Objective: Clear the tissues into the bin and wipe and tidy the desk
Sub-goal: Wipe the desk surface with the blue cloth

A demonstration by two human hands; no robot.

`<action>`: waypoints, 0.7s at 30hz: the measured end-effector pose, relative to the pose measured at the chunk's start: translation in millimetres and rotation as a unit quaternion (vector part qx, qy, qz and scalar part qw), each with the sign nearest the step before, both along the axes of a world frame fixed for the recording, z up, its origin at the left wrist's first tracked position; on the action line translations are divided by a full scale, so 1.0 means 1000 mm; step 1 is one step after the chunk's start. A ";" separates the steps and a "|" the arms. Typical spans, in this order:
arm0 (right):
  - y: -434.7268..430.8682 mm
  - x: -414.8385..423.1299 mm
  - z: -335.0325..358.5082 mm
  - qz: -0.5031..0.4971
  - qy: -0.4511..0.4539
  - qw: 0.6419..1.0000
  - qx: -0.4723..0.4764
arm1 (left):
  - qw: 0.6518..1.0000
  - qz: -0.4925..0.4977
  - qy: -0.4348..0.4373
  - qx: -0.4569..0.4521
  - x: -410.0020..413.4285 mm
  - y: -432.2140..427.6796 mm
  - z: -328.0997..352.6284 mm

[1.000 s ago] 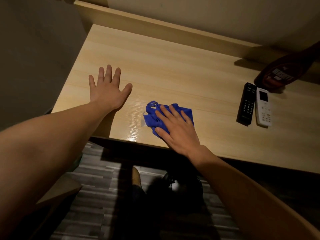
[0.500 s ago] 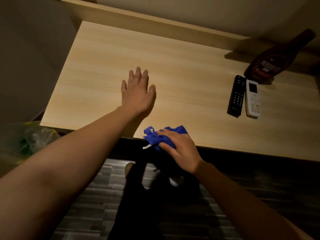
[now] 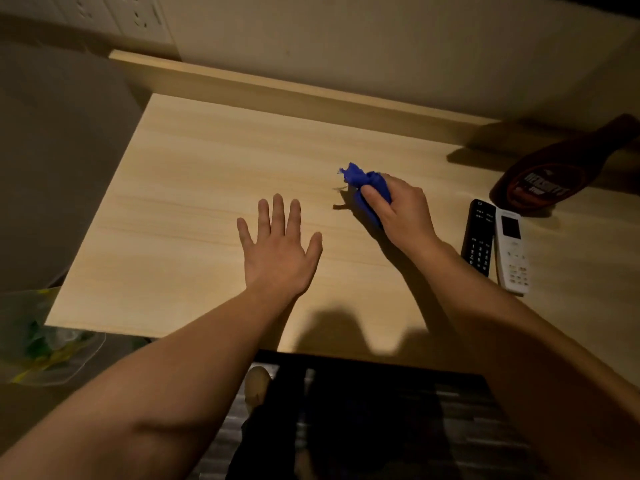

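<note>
A light wooden desk (image 3: 194, 188) fills the view. My right hand (image 3: 401, 213) is closed around a bunched blue cloth (image 3: 363, 183), held on the desk surface right of centre. My left hand (image 3: 280, 251) lies flat on the desk, palm down, fingers spread, holding nothing. At the lower left, below the desk edge, a bin with a clear liner (image 3: 41, 341) holds crumpled rubbish. I see no tissues on the desk.
A black remote (image 3: 479, 237) and a white remote (image 3: 512, 251) lie side by side at the right. Behind them stands a brown syrup bottle (image 3: 547, 174). A raised wooden ledge (image 3: 277, 88) runs along the wall. My foot (image 3: 256, 386) shows on the floor below.
My right hand bunched the blue cloth at the near edge, then carried it up and right toward the remotes. My left hand shifted from the desk's left part toward its centre.
</note>
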State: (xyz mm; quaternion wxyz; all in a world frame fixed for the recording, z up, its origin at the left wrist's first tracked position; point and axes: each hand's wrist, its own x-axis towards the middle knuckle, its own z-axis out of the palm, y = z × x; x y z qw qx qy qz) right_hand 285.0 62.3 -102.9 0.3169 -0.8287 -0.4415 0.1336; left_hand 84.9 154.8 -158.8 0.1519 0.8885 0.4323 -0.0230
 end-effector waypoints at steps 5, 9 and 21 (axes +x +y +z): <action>0.063 0.053 -0.018 0.047 -0.142 0.987 -0.064 | 1.000 0.001 0.004 -0.006 0.002 0.000 0.001; 0.087 0.081 -0.027 0.041 -0.172 0.981 -0.075 | 1.000 0.002 0.009 -0.006 0.004 0.002 0.002; 0.069 0.082 -0.045 0.056 -0.175 0.955 -0.232 | 1.000 0.007 0.009 -0.004 0.006 0.003 0.002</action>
